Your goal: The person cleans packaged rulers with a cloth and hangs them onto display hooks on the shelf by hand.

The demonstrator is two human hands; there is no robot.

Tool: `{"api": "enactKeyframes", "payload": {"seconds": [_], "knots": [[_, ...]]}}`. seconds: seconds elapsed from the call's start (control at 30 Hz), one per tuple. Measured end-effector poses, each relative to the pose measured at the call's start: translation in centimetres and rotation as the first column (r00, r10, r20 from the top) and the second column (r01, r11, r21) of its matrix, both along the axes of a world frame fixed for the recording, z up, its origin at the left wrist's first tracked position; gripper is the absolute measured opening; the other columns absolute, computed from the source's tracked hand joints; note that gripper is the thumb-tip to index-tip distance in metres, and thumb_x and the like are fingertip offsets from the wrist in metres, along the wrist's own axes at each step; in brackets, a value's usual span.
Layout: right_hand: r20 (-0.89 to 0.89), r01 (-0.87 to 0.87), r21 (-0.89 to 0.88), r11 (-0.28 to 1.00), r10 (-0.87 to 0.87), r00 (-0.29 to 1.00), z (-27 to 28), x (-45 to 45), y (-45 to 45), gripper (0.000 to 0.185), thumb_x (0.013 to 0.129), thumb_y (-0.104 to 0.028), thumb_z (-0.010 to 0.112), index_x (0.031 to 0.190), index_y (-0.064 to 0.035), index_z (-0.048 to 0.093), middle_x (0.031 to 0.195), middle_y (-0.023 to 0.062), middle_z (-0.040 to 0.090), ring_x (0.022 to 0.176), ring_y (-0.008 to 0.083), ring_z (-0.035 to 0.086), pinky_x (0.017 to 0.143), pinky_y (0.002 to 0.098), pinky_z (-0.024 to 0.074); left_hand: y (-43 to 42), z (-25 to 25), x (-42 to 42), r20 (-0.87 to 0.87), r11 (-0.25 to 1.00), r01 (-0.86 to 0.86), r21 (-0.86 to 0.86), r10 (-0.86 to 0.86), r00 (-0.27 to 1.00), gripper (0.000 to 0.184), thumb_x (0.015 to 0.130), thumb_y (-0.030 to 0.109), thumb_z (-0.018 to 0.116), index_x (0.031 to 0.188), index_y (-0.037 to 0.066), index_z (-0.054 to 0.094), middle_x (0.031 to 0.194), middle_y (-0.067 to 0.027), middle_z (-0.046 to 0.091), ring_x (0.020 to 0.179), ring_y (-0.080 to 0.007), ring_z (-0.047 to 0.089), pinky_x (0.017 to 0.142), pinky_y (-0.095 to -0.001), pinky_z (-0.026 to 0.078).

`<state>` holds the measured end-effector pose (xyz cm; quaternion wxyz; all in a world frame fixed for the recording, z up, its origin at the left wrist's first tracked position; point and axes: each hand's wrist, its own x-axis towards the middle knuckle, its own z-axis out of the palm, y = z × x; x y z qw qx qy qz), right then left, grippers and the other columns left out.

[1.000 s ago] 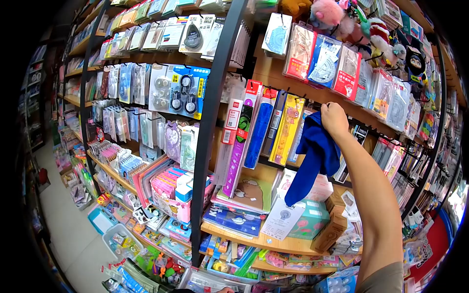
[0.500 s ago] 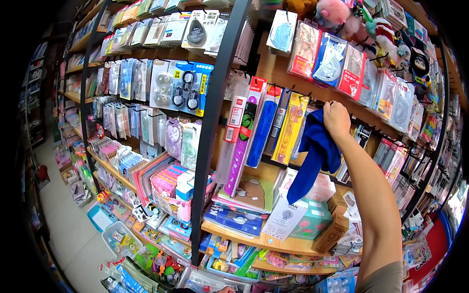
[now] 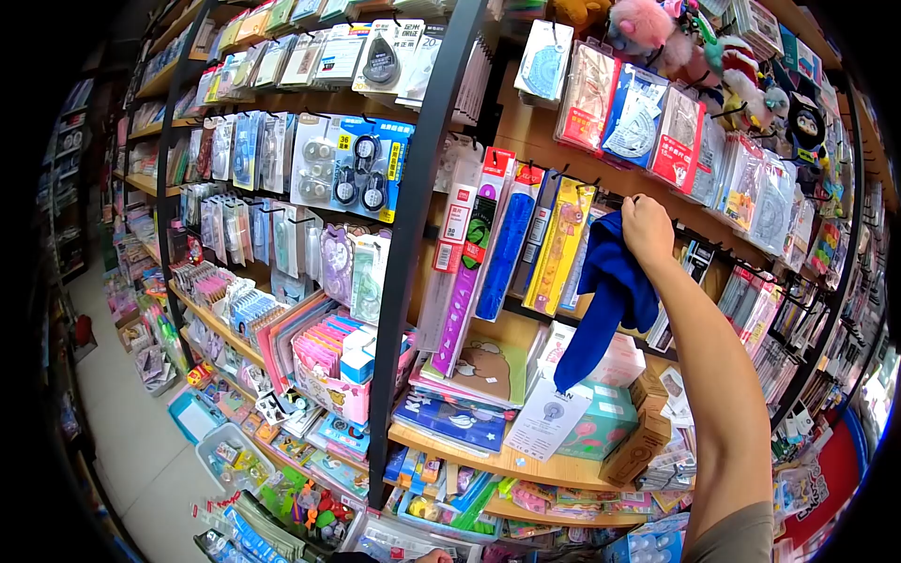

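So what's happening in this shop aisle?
The person's right hand is raised to the shelving, its fingers at a blue cloth that hangs down from them. The cloth is just right of a yellow hanging pack, and its lower end overlaps the view of a white box on the shelf below. Only a sliver of the left hand shows at the bottom edge.

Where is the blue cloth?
Right of the middle in the head view, the blue cloth hangs from the right hand, just right of the yellow pack, its tip by the white box.
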<state>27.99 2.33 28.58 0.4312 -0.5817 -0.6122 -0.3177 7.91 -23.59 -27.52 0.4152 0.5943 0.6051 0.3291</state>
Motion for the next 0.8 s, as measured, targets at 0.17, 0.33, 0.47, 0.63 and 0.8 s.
{"api": "enactKeyframes", "payload": {"seconds": [0.17,0.33,0.47,0.63,0.8], "knots": [[0.011,-0.039,-0.036,0.999,0.039,0.999,-0.1,0.8,-0.2,0.039,0.085,-0.035,0.044,0.082,0.0011,0.059,0.084,0.0241,0.060,0.084,0.0387,0.057,0.074,0.0457,0.0437,0.0,0.3,0.1,0.007,1.000,0.002,0.014,-0.002,1.000,0.021,0.082,0.023,0.049,0.086,0.004,0.056,0.074,-0.0177,0.058,0.071,-0.0337,0.056,0.062,-0.0405,0.043],[-0.084,-0.147,-0.144,0.979,0.136,0.987,-0.3,1.4,-1.9,0.051,0.083,-0.047,0.048,0.078,0.0026,0.059,0.074,0.0191,0.061,0.068,0.0321,0.059,0.063,0.0393,0.0452,0.3,-0.2,-0.2,-0.019,0.999,0.035,0.020,-0.034,0.999,0.018,0.079,0.020,0.052,0.086,0.004,0.056,0.075,-0.0174,0.059,0.072,-0.0326,0.057,0.064,-0.0397,0.044],[-0.719,-0.641,-0.048,0.766,0.419,0.554,0.2,1.1,-7.9,0.051,0.082,-0.049,0.054,0.076,0.0012,0.060,0.067,0.0035,0.057,0.055,0.0097,0.050,0.052,0.0253,0.0429,0.1,-1.1,-0.1,-0.015,0.996,-0.011,0.084,0.012,1.000,0.019,0.078,0.021,0.054,0.086,0.004,0.056,0.074,-0.0163,0.059,0.072,-0.0317,0.058,0.064,-0.0393,0.045],[-0.880,-0.799,0.350,0.489,0.464,-0.102,-1.0,4.5,-16.6,0.037,0.086,-0.039,0.051,0.091,-0.0024,0.058,0.078,0.0095,0.062,0.064,0.0193,0.060,0.060,0.0283,0.0507,-0.3,-2.2,-0.4,-0.031,0.993,-0.004,0.121,0.008,0.999,0.015,0.079,0.018,0.055,0.086,0.004,0.058,0.073,-0.0119,0.062,0.069,-0.0239,0.060,0.062,-0.0336,0.048],[-0.840,-0.597,0.534,0.599,0.298,-0.453,-19.8,6.0,-24.6,0.036,0.090,-0.035,0.039,0.104,-0.0059,0.055,0.089,0.0093,0.059,0.077,0.0245,0.057,0.069,0.0336,0.0489,-0.6,-1.3,-1.2,0.061,0.997,0.011,0.072,-0.016,0.998,0.011,0.077,0.012,0.051,0.078,0.004,0.057,0.068,-0.0083,0.062,0.064,-0.0195,0.060,0.059,-0.0310,0.047]]}}
